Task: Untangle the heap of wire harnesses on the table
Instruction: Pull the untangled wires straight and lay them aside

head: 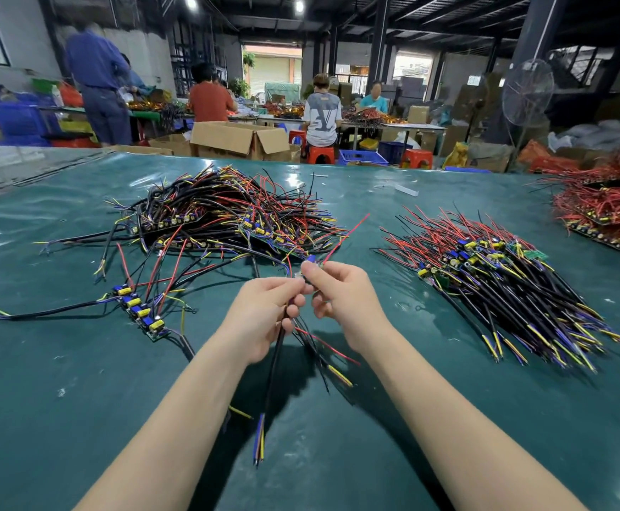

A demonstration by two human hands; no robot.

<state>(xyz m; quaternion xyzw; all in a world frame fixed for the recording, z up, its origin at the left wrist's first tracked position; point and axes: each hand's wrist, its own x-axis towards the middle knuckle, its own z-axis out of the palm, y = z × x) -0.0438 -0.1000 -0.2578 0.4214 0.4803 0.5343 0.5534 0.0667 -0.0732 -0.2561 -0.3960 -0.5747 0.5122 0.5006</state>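
Black harness cable point(277, 348) sits clamped in both grips, left hand point(264, 307) on the sheath running back toward the person, right hand point(341, 293) on its board end, long axis aimed at the tangled heap point(227, 215) ahead-left on the surface point(80, 381), sorted pile point(504, 282) nearer the right.

So the table point(80, 381) has a shiny teal mat over it, kinda wrinkly. A big tangled heap point(227, 212) of black, red and yellow wires sits around 10 o'clock. At 9 there's a strip point(139, 311) of little boards, with wires trailing off it. There's a neater pile point(504, 282) at 3, wires mostly running one way. A red pile point(603, 212) sits farther out toward 2. A few white scraps point(406, 189) lie at 1.
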